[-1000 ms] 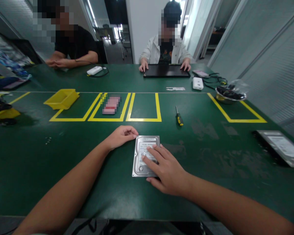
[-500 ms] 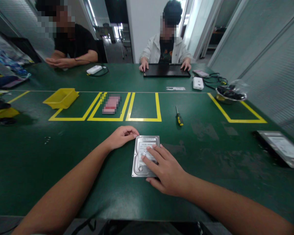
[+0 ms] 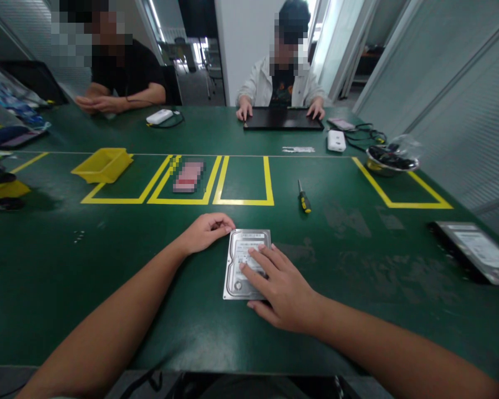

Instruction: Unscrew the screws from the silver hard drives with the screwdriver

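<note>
A silver hard drive (image 3: 234, 266) lies label side up on the green table, directly in front of me. My right hand (image 3: 280, 288) rests across its right half with the fingers spread on the label and the thumb by the lower edge, covering part of it. At the drive's upper left corner is my left hand (image 3: 210, 231), its fingers curled and the tips drawn together against that corner. Whether anything small sits between those fingertips is hidden. Beyond the drive, to the right, a yellow and black screwdriver (image 3: 304, 200) lies on the table.
A yellow bin (image 3: 103, 166) and a pink, blurred-out item (image 3: 189, 177) are at taped zones. Several small screws (image 3: 79, 237) lie left. Another hard drive (image 3: 480, 249) and a bowl of dark parts (image 3: 391, 160) are right. Two people sit opposite, one touching a black panel (image 3: 283, 119).
Both hands keep their places on the drive. The view has shifted very slightly; nothing is visibly picked up or let go.
</note>
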{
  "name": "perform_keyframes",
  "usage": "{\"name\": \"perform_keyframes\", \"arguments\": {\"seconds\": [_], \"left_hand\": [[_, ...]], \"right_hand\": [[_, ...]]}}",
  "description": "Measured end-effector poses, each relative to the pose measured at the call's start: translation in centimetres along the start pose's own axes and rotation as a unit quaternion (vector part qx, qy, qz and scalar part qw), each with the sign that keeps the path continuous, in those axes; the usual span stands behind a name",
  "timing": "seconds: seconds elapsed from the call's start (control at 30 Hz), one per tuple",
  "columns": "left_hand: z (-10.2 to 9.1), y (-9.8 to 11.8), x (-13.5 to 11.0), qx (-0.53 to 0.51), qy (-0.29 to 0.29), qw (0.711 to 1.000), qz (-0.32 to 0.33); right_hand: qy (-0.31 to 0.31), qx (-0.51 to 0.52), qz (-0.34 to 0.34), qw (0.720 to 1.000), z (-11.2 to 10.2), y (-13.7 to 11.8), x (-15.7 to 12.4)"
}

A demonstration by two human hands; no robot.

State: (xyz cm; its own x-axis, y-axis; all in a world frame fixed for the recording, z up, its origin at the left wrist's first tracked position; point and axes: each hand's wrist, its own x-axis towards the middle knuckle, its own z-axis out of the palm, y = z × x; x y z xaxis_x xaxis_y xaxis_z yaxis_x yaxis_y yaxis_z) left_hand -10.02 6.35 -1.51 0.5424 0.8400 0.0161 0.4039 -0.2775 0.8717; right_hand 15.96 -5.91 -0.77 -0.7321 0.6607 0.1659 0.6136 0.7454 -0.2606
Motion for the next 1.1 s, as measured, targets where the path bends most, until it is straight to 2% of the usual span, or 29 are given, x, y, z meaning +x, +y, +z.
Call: {"name": "perform_keyframes", "arguments": {"seconds": [0.2,0.33,0.4,0.53,0.73,1.0,1.1], "left_hand": [[-0.2,-0.2,-0.1,0.013,0.007,1.000,-0.007],[-0.1,-0.2,-0.2,-0.011,0.003,1.000,-0.002],[0.0,-0.1,-0.3,-0.016,0.002,1.000,0.005],[0.2,0.1,-0.5,0.025,0.000,0.999,0.022],[0.2,0.3,-0.8,0.087,-0.011,0.995,0.047],[-0.7,0.3,-1.0,0.078,-0.059,0.994,0.051],[-0.8,0.3,-1.0,0.073,-0.064,0.994,0.050]], "right_hand": [[0.022,0.012,-0.006,1.000,-0.1,0.3,-0.1],[0.098,0.034,-0.013,0.994,-0.3,1.3,0.3],[0.139,0.021,0.023,0.990,-0.6,2.3,0.8],[0.166,-0.037,0.173,0.970,-1.6,5.7,1.8],[0.146,-0.107,0.303,0.936,-4.0,9.9,2.6],[0.087,-0.185,0.423,0.883,-5.8,11.7,4.0],[0.046,-0.176,0.448,0.875,-5.8,12.6,4.8]]}}
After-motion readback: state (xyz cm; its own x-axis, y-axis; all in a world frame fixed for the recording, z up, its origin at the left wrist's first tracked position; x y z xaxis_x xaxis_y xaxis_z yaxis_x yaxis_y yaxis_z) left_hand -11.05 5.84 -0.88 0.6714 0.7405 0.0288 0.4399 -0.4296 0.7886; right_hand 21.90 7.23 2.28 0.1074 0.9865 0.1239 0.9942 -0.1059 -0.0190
